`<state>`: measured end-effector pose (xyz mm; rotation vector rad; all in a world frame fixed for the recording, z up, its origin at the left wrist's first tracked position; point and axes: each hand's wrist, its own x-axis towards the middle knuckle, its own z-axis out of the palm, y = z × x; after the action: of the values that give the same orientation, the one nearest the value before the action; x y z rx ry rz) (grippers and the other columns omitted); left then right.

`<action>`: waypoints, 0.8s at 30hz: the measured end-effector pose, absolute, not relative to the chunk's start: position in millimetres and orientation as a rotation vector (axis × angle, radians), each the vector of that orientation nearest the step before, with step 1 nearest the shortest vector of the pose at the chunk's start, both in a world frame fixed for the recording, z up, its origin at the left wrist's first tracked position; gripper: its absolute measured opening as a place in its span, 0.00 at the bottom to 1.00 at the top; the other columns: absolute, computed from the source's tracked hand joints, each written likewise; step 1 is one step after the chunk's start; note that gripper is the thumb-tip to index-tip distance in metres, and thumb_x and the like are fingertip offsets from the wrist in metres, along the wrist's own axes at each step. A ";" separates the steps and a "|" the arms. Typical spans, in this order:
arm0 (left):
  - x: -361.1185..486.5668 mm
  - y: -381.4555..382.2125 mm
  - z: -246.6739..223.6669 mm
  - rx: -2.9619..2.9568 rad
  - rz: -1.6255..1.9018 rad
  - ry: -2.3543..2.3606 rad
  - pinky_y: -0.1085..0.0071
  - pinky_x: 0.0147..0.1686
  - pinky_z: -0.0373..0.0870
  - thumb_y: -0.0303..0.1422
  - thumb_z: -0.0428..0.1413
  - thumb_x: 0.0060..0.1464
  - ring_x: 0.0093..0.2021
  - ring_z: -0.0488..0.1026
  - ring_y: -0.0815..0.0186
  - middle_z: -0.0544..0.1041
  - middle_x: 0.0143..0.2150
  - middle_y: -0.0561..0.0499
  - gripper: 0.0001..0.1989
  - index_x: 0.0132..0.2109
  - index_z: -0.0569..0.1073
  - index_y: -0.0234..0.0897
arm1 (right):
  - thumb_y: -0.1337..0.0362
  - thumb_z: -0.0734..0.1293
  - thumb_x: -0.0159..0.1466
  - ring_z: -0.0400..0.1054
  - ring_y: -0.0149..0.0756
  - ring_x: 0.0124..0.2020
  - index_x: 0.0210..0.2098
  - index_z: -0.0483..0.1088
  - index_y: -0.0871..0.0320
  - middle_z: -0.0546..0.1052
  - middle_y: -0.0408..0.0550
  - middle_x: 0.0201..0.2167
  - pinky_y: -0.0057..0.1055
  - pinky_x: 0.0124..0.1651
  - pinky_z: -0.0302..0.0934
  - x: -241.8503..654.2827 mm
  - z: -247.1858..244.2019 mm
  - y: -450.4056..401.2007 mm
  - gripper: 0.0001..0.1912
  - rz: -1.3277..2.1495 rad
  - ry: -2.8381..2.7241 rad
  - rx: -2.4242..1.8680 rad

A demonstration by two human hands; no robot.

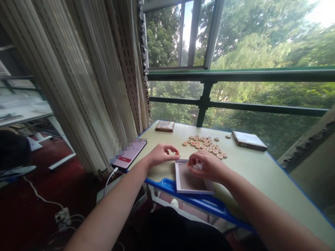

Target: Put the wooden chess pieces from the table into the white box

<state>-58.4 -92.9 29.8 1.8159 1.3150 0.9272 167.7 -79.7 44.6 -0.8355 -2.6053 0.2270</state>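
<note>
Between the thumb and fingers of my left hand is a small round xiangqi piece with red marking, just outside the box's far left corner. My right hand pinches another xiangqi piece over the far side of the shallow white box. The box lies at the table's near edge, and its brown bottom shows bare where my hand does not cover it. Beyond my hands, many loose wooden xiangqi pieces are spread in a cluster, some with red characters.
A brown flat box lies at the table's far left, and a pale flat box at the right. A tablet with a white cable overhangs the left edge. Curtains hang left; a window railing stands behind the table.
</note>
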 end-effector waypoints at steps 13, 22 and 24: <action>-50.5 -97.2 15.1 1.940 0.898 1.287 0.75 0.30 0.65 0.37 0.61 0.39 0.32 0.69 0.69 0.74 0.37 0.48 0.16 0.37 0.76 0.34 | 0.57 0.68 0.52 0.63 0.35 0.30 0.25 0.71 0.56 0.72 0.45 0.22 0.29 0.30 0.55 160.7 47.7 -91.1 0.08 0.295 -2.741 -0.843; -49.6 -96.8 14.4 1.852 0.843 1.307 0.75 0.29 0.65 0.37 0.61 0.40 0.29 0.68 0.70 0.74 0.32 0.50 0.18 0.39 0.75 0.32 | 0.58 0.65 0.56 0.63 0.33 0.30 0.26 0.72 0.58 0.73 0.45 0.21 0.27 0.30 0.54 160.6 52.3 -93.1 0.10 0.402 -2.776 -0.787; -50.9 -95.1 15.6 1.873 0.822 1.276 0.75 0.31 0.65 0.37 0.62 0.40 0.31 0.69 0.70 0.73 0.33 0.49 0.18 0.40 0.75 0.32 | 0.58 0.65 0.56 0.63 0.33 0.30 0.26 0.72 0.59 0.73 0.46 0.21 0.27 0.30 0.54 160.0 52.3 -92.6 0.11 0.392 -2.774 -0.789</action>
<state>-50.9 -95.1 15.6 1.8735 1.2764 0.8221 160.0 -92.6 52.3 -0.7885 -2.7736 0.3922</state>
